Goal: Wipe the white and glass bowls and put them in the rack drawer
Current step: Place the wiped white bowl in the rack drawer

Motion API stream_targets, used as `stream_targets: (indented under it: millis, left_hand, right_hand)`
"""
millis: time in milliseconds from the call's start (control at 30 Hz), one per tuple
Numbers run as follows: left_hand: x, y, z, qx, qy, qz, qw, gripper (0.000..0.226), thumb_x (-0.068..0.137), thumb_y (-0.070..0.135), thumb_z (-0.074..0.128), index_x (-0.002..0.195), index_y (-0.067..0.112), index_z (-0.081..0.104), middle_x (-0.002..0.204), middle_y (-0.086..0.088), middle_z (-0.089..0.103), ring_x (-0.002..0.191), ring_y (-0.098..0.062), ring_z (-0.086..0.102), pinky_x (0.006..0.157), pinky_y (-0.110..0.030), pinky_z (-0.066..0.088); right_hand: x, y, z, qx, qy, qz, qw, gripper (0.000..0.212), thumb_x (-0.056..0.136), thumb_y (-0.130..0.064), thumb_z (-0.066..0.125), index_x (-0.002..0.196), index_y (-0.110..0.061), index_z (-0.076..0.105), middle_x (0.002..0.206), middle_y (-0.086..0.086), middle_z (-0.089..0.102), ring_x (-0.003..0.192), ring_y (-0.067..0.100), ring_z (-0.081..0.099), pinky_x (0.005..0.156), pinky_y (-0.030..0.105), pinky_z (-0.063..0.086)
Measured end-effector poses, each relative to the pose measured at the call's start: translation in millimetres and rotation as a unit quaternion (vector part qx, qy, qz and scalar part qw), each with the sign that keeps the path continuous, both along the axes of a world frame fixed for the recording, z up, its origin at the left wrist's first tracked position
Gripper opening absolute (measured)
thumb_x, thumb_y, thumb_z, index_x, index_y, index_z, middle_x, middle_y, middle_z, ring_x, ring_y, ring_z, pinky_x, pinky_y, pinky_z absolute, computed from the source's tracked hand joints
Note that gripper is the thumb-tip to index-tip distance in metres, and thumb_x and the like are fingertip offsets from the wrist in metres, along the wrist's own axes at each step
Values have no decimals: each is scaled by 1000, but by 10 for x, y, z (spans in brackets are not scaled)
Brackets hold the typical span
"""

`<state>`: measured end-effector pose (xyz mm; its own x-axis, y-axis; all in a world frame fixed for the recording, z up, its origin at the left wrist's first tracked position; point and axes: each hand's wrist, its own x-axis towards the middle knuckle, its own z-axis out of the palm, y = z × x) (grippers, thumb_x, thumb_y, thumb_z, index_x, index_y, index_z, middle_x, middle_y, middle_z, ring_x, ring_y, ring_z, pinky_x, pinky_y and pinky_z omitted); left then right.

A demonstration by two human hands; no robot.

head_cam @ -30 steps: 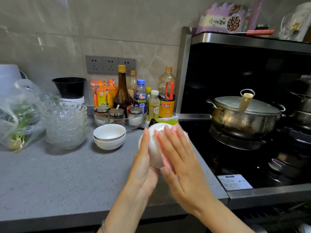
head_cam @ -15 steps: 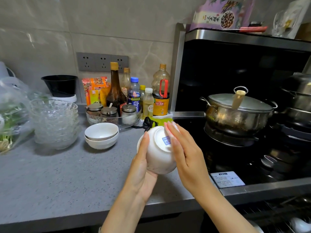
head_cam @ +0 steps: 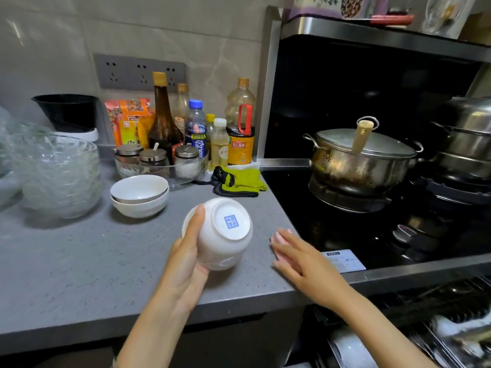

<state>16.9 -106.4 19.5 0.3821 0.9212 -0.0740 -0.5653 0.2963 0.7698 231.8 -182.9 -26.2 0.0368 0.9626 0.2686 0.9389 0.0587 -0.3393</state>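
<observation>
left hand (head_cam: 183,264) cups upturned white bowl (head_cam: 221,235); right hand (head_cam: 300,261) flat.

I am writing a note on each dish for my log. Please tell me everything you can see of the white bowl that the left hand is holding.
The small white glazed ceramic bowl is held in the air above the grey speckled countertop, tilted so its round foot ring and base face the camera. A blue square stamp sits in the middle of the base. Its side looks smooth and glossy, with a faint raised pattern low down. The left hand cups its left side, thumb on the wall. The right hand is apart from it and does not touch it. Its inside is hidden.
</observation>
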Motion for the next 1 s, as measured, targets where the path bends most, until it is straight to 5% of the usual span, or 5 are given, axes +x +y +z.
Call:
stream_targets:
  millis: [200, 367, 567, 800, 1000]
  left_hand:
    - [137, -211, 12, 27, 18, -21, 999, 40, 77, 41, 57, 108, 17, 67, 103, -1, 74, 94, -10, 70, 95, -36, 47]
    - [446, -532, -35, 43, 21, -111, 993, 38, 75, 43, 58, 100, 19, 74, 109, -4, 72, 101, -14, 68, 94, -38, 50]
    - [1132, -1060, -327, 54, 43, -245, 967, 46, 78, 44, 59, 116, 19, 67, 116, -5, 70, 110, -17, 64, 97, -36, 49]
    - [1911, -1496, -849, 30, 105, -339, 934, 54, 79, 50, 63, 120, 14, 62, 112, -10, 71, 103, -19, 67, 74, -30, 57]
    - [2428, -1567, -1382, 52, 220, -411, 883, 65, 69, 63, 55, 117, 19, 63, 110, -3, 71, 99, -15, 68, 89, -32, 55]
  right_hand:
    - [53, -232, 50, 38, 150, 12, 988, 42, 97, -39, 48, 139, -43, 42, 150, -27, 29, 138, -11, 22, 113, 18, 22]
    - [67, -760, 179, 190, 348, -1, 918, 26, 92, -28, 54, 116, -25, 64, 119, -15, 65, 114, 4, 59, 96, 18, 45]
    - [468, -1416, -62, 36, 610, -37, 790, 89, 64, -67, 73, 136, -21, 47, 127, 3, 64, 114, 21, 62, 86, 26, 53]
    - [906, -2080, -485, 44, 704, -73, 705, 69, 76, -51, 74, 135, -25, 53, 137, 11, 54, 124, 28, 54, 101, 41, 47]
    - [1394, -2364, -869, 59, 721, -146, 675, 76, 65, -44, 84, 132, -24, 55, 131, 13, 60, 119, 28, 58, 99, 39, 47]
